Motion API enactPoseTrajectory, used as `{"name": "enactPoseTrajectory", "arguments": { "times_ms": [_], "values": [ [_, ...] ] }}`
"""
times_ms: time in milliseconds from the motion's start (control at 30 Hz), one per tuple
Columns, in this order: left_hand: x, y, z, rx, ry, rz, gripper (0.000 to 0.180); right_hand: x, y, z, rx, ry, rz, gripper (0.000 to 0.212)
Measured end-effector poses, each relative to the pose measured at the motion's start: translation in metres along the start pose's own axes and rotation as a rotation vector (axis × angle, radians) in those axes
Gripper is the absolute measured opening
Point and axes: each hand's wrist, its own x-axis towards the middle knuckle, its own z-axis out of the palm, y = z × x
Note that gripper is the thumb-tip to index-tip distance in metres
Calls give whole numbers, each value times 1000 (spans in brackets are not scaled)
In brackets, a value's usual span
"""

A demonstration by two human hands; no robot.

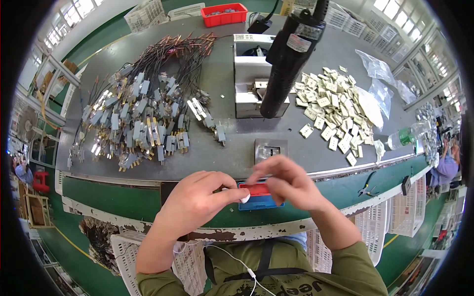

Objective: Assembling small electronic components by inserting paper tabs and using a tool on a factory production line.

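My left hand [195, 203] is closed in a pinch at the bench's front edge, and whatever lies between its fingertips is mostly hidden. A small white piece [245, 195] shows at the tip of its thumb; I cannot tell whether it is a finger cover or a held part. Just right of it, my right hand [291, 185] hovers with bent fingers apart, slightly blurred, and nothing visible in them. Below and between both hands sits a small red and blue box [260, 201]. A metal fixture block [270, 148] with a recess stands just beyond my right hand.
Left lies a heap of grey connectors with dark wires [143, 113]. A black cylindrical tool [294, 59] hangs before a metal press stand [244, 106]. Right of it are piled cream plates [335, 106], plastic bags [377, 74], a bottle [402, 138] and pliers [366, 189]. A red bin [223, 18] stands behind.
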Motion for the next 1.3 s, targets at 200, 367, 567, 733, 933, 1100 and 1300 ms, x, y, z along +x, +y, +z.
{"name": "enactPoseTrajectory", "arguments": {
  "times_ms": [200, 367, 567, 733, 933, 1100, 1300],
  "values": [
    [8, 4, 6, -25, 86, -45, 23, 11, -2, 5, -113, -113, 253, 17],
    [1, 1, 22, 53, 172, -54, 26, 3, 2, 13, -108, 148, 204, 16],
    [-4, 23, 38, 51, 206, -118, 36, -3, 10, 24, -31, 348, 157, 17],
    [-10, 24, 45, 96, 232, -84, 35, -14, 7, 19, -11, 207, 199, 28],
    [-7, 9, 48, -50, 197, -40, 34, -19, 12, 9, -69, 167, 270, 18],
    [-9, 1, 54, 103, 154, 88, 42, -14, 9, 1, -156, 130, 315, 12],
    [-9, -6, 52, 199, 80, 175, 39, -9, 14, -11, -134, -6, 422, 15]
  ]
}}
